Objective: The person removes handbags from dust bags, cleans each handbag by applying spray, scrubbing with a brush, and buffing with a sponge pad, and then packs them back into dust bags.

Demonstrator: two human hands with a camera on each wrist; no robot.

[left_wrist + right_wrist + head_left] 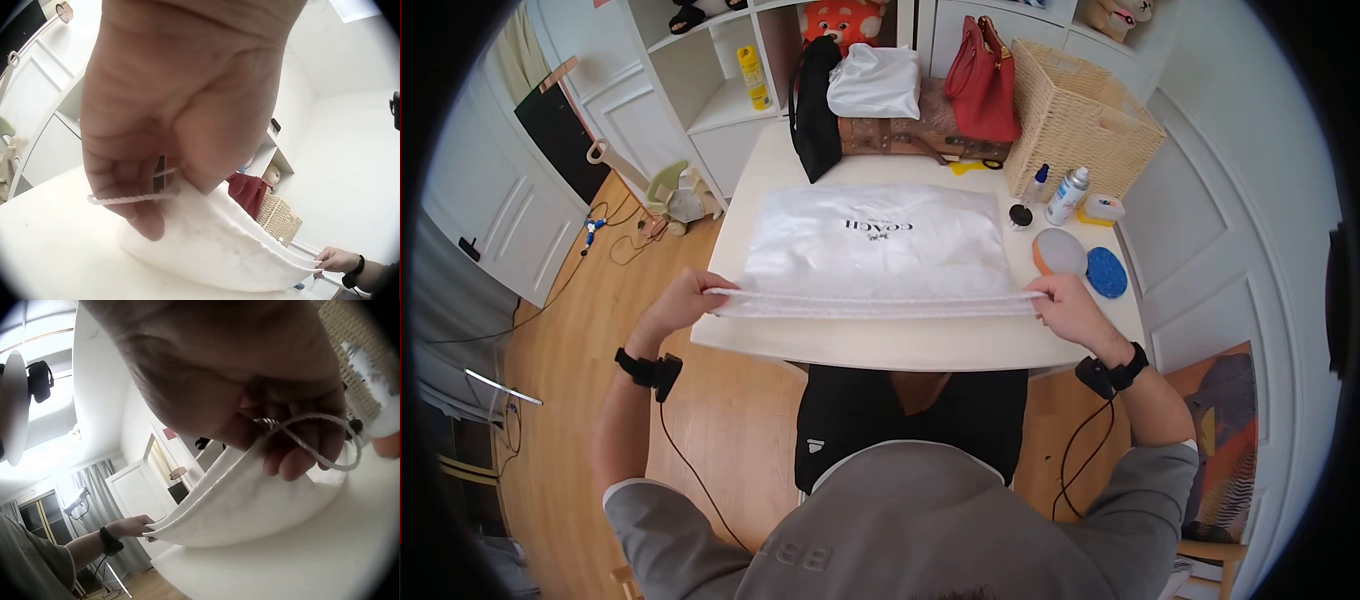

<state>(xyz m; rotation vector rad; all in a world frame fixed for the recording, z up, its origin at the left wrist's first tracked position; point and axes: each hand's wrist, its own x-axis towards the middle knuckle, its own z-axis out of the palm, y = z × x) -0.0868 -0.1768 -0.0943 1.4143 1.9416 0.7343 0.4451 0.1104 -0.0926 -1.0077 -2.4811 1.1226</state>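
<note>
A white cloth dust bag [880, 268] printed with COACH lies spread on the white table, its lettering upside down in the head view. My left hand [688, 300] pinches one end of the bag's near hem, and my right hand [1066, 306] pinches the other end. Between them the hem is stretched straight near the table's front edge. A twisted white drawstring [128, 199] crosses the left fingers in the left wrist view. In the right wrist view, a loop of white cord [351, 465] hangs out by the right fingers. Both wrist views show the hem lifted off the table.
At the back stand a black bag [815, 115], a folded white cloth [875, 82] on a brown case [890, 135], a red handbag [983, 85] and a wicker basket [1080, 120]. A spray can [1067, 196], a round sponge [1060, 252] and a blue scrubber [1107, 273] sit at right.
</note>
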